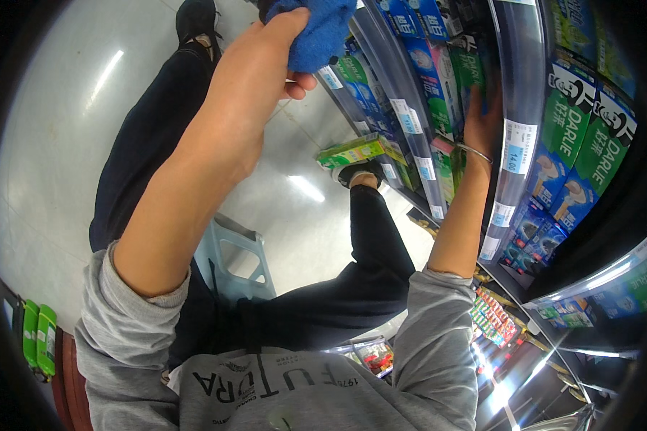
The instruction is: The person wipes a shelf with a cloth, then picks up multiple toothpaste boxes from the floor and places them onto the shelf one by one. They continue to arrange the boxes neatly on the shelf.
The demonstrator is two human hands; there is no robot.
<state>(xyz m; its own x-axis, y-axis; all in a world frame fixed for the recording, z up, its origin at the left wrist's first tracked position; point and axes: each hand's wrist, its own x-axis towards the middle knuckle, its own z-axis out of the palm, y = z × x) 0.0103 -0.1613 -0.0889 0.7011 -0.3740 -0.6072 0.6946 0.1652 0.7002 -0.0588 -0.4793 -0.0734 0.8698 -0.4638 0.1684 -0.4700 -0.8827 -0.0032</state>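
Note:
My left hand [272, 59] grips a blue cloth [321, 35] at the top of the view, its thumb lying over the fabric. My right hand [481, 121], with a bracelet [474, 152] at the wrist, reaches into a shaded shelf. Close to its fingers stands a green Darlie toothpaste box [466, 67]; the fingertips are dark, and I cannot tell whether they grip anything. More toothpaste boxes [434, 81] line this tier to the left of the hand. Lower down, a green and yellow carton [350, 152] juts out past the shelf front, above my shoe [356, 173].
Clear plastic label strips [520, 108] with price tags edge the shelf tiers. Large Darlie boxes [566, 124] fill the tier at right. A pale blue plastic stool [240, 248] is beneath me on the glossy tiled floor [48, 124]. Green packages [46, 339] show at lower left.

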